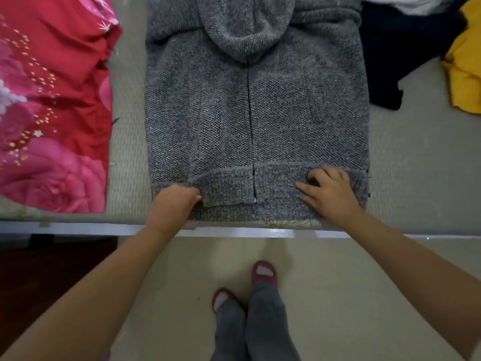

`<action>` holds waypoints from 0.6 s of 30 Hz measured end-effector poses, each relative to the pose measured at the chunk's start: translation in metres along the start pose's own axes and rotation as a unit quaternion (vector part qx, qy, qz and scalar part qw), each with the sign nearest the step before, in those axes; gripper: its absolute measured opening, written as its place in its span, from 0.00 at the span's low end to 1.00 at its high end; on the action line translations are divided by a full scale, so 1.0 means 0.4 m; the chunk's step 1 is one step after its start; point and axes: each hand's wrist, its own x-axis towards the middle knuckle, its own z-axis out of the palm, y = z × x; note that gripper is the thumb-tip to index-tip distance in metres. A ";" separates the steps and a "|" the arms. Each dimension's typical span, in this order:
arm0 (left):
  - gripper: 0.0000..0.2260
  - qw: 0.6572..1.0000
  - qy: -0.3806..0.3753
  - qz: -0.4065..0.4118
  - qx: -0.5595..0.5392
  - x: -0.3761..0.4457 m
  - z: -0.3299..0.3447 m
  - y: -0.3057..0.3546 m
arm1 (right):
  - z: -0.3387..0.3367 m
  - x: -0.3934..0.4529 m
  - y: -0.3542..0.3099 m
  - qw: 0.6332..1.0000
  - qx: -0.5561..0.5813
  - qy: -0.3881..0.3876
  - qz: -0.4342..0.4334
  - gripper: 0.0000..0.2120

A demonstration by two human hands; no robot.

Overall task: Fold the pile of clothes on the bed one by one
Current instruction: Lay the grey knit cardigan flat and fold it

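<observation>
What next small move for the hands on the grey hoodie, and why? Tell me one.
Probably lift the hem and fold it up toward the hood. The hoodie lies flat with its sides already turned in, and both the left hand and the right hand grip the hem at the near edge of the bed.

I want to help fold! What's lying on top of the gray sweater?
Its own hood lies folded down on the gray sweater. The left hand and right hand grip the bottom hem. The bed shows around it; anything beneath is covered.
</observation>
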 end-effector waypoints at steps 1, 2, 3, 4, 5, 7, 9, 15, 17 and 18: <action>0.13 0.998 -0.013 -0.047 -0.027 0.007 0.000 0.006 | 0.005 0.001 -0.005 1.000 0.019 0.011 0.018 0.13; 0.15 0.997 -0.011 -0.065 -0.045 0.010 -0.002 0.011 | 0.012 -0.002 -0.007 0.998 0.044 0.022 0.032 0.14; 0.18 0.996 0.003 -0.065 -0.057 0.009 -0.004 0.013 | 0.013 -0.007 -0.010 0.996 0.073 0.026 0.043 0.15; 0.24 0.997 0.032 -0.039 -0.051 0.004 -0.002 0.013 | 0.013 -0.014 -0.009 0.994 0.097 0.035 0.045 0.16; 0.30 0.998 0.052 -0.018 -0.037 -0.001 0.006 0.012 | 0.007 -0.019 -0.009 0.992 0.110 0.037 0.045 0.17; 0.39 1.000 0.024 -0.016 -0.005 -0.015 0.016 0.005 | -0.008 -0.025 -0.013 0.994 0.096 0.032 0.042 0.18; 0.43 1.000 0.017 -0.014 0.011 -0.035 0.031 -0.014 | -0.027 -0.021 -0.023 0.997 0.060 0.031 0.042 0.18; 0.35 0.998 -0.029 0.029 0.052 -0.102 0.047 -0.047 | -0.016 -0.077 -0.009 0.993 -0.005 -0.023 -0.119 0.25; 0.33 0.996 -0.043 0.033 0.078 -0.110 0.051 -0.048 | -0.005 -0.112 0.005 0.989 -0.049 -0.055 -0.130 0.28; 0.34 0.995 -0.032 0.024 0.094 -0.114 0.058 -0.046 | -0.003 -0.126 0.005 0.989 -0.069 -0.066 -0.114 0.29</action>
